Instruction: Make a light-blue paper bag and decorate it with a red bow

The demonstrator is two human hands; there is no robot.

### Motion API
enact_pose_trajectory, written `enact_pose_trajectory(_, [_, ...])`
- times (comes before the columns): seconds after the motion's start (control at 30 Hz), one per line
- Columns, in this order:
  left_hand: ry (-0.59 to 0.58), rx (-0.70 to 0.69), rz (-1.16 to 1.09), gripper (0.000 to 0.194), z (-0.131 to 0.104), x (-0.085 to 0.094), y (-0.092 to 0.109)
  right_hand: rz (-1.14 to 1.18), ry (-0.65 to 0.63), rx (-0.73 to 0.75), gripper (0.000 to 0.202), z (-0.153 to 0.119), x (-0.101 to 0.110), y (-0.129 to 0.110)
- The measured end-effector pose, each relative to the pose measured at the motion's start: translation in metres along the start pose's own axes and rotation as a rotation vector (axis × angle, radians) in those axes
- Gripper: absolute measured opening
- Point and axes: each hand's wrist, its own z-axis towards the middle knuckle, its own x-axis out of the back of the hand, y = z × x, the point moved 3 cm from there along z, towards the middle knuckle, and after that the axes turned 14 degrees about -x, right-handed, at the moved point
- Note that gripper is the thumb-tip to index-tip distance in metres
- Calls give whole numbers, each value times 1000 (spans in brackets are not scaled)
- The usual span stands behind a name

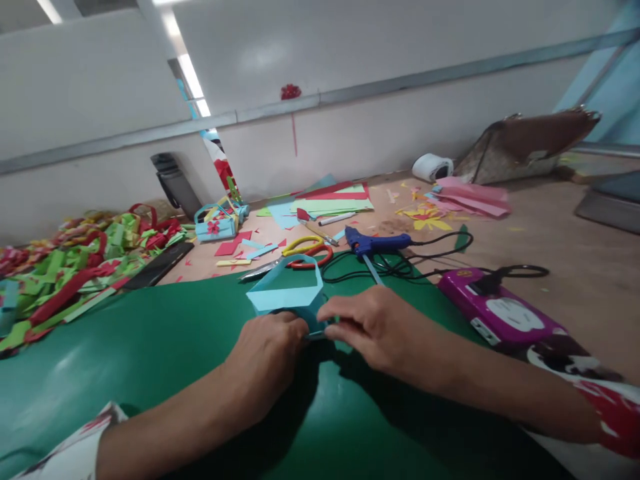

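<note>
A small light-blue paper basket [287,298] with a strip handle sits on the green mat [165,333] in front of me. My left hand [273,350] is closed on its near left side, fingers curled over the paper. At its right near corner, my right hand [373,323] pinches the paper edge between thumb and forefinger. Just beyond the basket lie scissors [307,252] with yellow and red handles. A blue glue gun [375,241] rests behind my right hand, near a thin light-blue paper strip [373,270].
A purple power strip [500,307] with a plugged-in cord sits at right. Paper strips [75,273] are heaped at left beside a black phone [159,265]. A finished-looking blue paper basket [216,228], bottle [175,183], paper sheets [330,198] and handbag [530,147] stand farther back.
</note>
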Motion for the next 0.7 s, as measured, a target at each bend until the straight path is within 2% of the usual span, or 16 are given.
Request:
enact_pose_trajectory(0.1, [42, 19, -55, 24, 0, 5, -1, 68, 107, -92, 14, 3, 10, 11])
enact_pose_trajectory(0.2, [9, 30, -61, 19, 3, 9, 3, -88, 65, -176, 9, 8, 4, 18])
enact_pose_trajectory(0.37, [-94, 51, -35, 25, 7, 11, 8, -192, -24, -144, 5, 13, -13, 20])
enact_pose_trajectory(0.57, [-82, 51, -86, 29, 7, 13, 8, -205, -24, -122, 8, 14, -15, 20])
enact_pose_trajectory(0.7, [-119, 43, -103, 31, 8, 11, 7, -212, -30, -121, 9, 16, -16, 17])
